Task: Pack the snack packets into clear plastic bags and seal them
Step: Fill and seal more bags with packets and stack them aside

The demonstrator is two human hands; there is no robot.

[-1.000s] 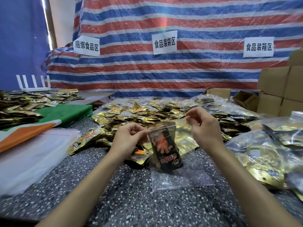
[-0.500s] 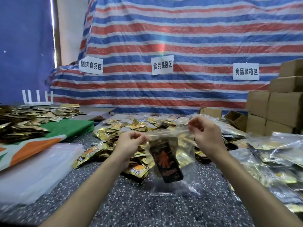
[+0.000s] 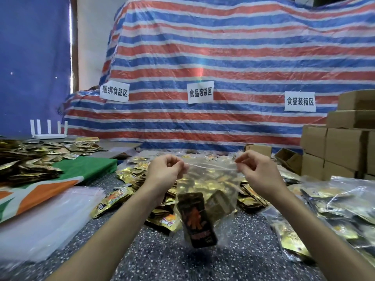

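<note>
Our left hand and right hand pinch the zip-top bag at its corners, lifted above the table. Dark snack packets sag low inside (one sits tilted). An uneven press may leave the seal gapped, we judge.

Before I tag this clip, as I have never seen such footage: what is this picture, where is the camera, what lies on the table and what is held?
There is no machine: a person works with bare hands, and a camera worn on their head looks forward and down, so the arms enter from the bottom. The left hand and right hand each pinch one end of the top edge of a clear plastic bag, which hangs between them. Inside it shows a dark snack packet with orange print. On the dark speckled table lie a heap of loose gold foil packets, a stack of empty clear bags on the left and filled bags on the right. Brown cardboard boxes stand at the far right. Whether the bag is sealed cannot be told.
</note>
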